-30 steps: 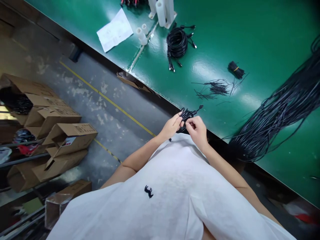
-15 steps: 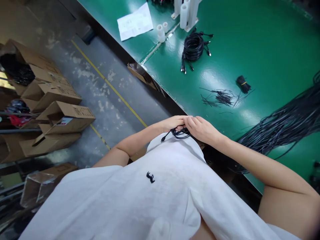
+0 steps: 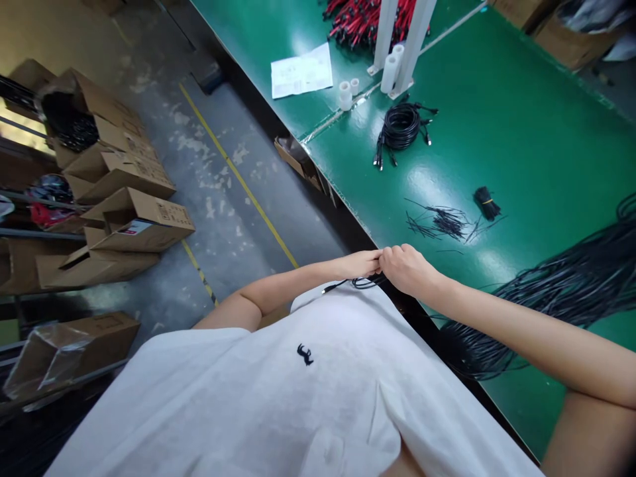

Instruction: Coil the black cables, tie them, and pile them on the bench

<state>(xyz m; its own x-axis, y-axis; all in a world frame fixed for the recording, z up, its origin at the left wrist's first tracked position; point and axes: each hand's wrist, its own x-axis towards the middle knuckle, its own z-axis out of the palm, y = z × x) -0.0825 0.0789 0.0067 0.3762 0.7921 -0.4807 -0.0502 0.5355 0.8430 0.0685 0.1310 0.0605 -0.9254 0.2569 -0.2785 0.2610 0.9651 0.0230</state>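
Observation:
Just beyond my shirt front, my two hands meet at the table's edge. My left hand [image 3: 362, 264] is closed on a small coiled black cable [image 3: 366, 283], whose loops hang below the fingers. One plug end [image 3: 328, 289] sticks out to the left. My right hand [image 3: 408, 270] is curled into a fist, its fingertips against those of my left hand. What it pinches is hidden behind the fingers. On the table ahead are loose black ties [image 3: 447, 221] and a banded bundle of ties [image 3: 486, 203].
Coiled black cables [image 3: 401, 126] lie on the green table [image 3: 536, 132], near white posts [image 3: 411, 46]. A large heap of black cables [image 3: 561, 285] spreads at right. White paper [image 3: 302, 71] and red-black cables [image 3: 355, 23] lie farther back. Cardboard boxes [image 3: 144, 225] stand at left.
The view has shifted, showing more of the far table. My right hand has curled from flatter fingers into a fist, and its forearm reaches farther right. The hands stay together at the coil.

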